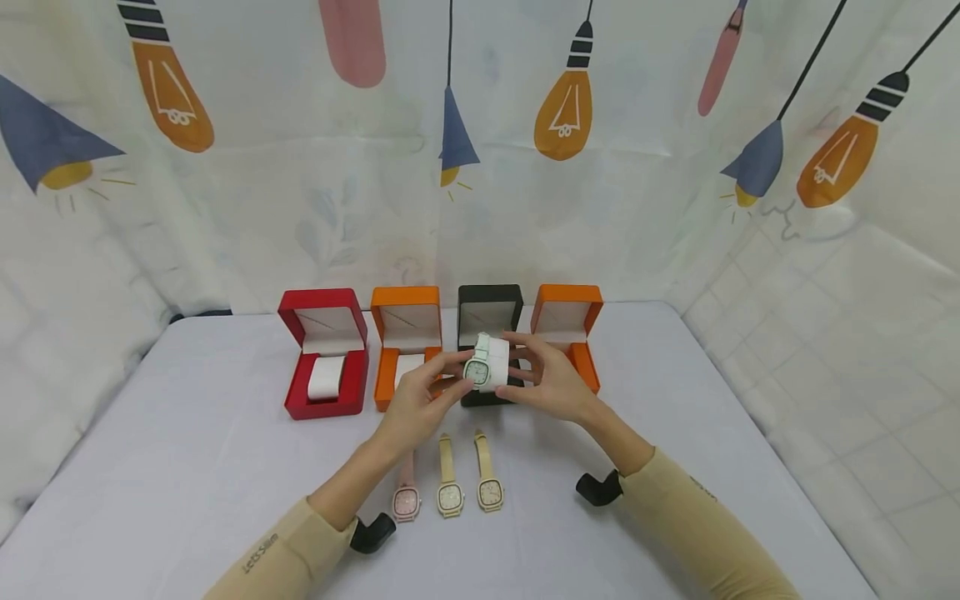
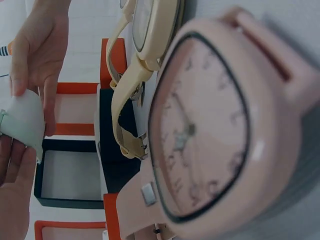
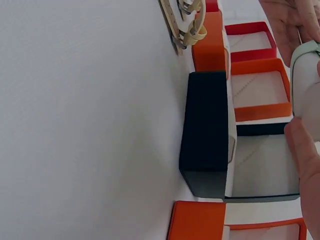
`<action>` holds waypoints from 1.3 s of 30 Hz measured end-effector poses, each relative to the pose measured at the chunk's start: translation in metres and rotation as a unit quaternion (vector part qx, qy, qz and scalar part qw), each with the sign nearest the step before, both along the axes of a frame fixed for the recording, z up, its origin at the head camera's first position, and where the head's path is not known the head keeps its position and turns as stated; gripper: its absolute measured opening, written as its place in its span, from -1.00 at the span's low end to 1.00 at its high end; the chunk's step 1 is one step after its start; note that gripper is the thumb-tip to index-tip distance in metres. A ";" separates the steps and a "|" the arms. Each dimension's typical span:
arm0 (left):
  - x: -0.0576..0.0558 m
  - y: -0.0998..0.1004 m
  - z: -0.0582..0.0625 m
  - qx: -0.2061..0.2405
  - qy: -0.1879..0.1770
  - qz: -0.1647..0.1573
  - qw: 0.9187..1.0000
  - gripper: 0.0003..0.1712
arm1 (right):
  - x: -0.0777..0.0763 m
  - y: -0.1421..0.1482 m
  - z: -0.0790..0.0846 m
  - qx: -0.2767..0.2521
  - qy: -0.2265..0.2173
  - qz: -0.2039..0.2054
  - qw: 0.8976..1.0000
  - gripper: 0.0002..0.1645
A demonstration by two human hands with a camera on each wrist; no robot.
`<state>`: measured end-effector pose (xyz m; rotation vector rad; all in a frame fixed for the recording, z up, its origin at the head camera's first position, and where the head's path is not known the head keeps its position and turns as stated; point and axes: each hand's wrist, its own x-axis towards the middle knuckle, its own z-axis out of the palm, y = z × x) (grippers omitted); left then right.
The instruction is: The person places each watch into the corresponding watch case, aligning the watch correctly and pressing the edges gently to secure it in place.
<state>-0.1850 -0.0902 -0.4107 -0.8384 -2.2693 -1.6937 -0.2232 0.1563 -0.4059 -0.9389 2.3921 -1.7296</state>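
A mint-green watch (image 1: 477,372) sits around a white cushion (image 1: 498,367), held up in front of the black box (image 1: 490,292). My left hand (image 1: 423,402) pinches the watch side between thumb and fingers. From the other side my right hand (image 1: 553,382) grips the cushion, thumb below and fingers above. In the left wrist view the mint strap (image 2: 22,131) wraps the cushion between both hands. The right wrist view shows the cushion (image 3: 304,82) at the right edge, partly cut off, with fingers at its end.
A red box (image 1: 300,408) and two orange boxes (image 1: 406,295) (image 1: 570,292) stand open beside the black one. White cushions fill the red and left orange boxes. Nearer lie a pink watch (image 1: 406,503) and two cream watches (image 1: 450,497) (image 1: 491,493).
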 end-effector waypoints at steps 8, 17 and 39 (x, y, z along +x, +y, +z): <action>0.001 0.002 -0.001 -0.007 0.034 0.008 0.999 -0.50 | 0.002 -0.002 0.002 0.023 -0.001 -0.017 1.000 -0.06; -0.003 0.001 -0.002 -0.014 0.025 0.026 0.999 -0.53 | -0.002 -0.004 -0.003 0.008 -0.012 -0.041 0.999 -0.11; 0.001 0.006 0.002 0.025 -0.018 0.071 0.997 -0.58 | -0.003 -0.012 -0.002 -0.025 -0.043 -0.052 0.997 -0.21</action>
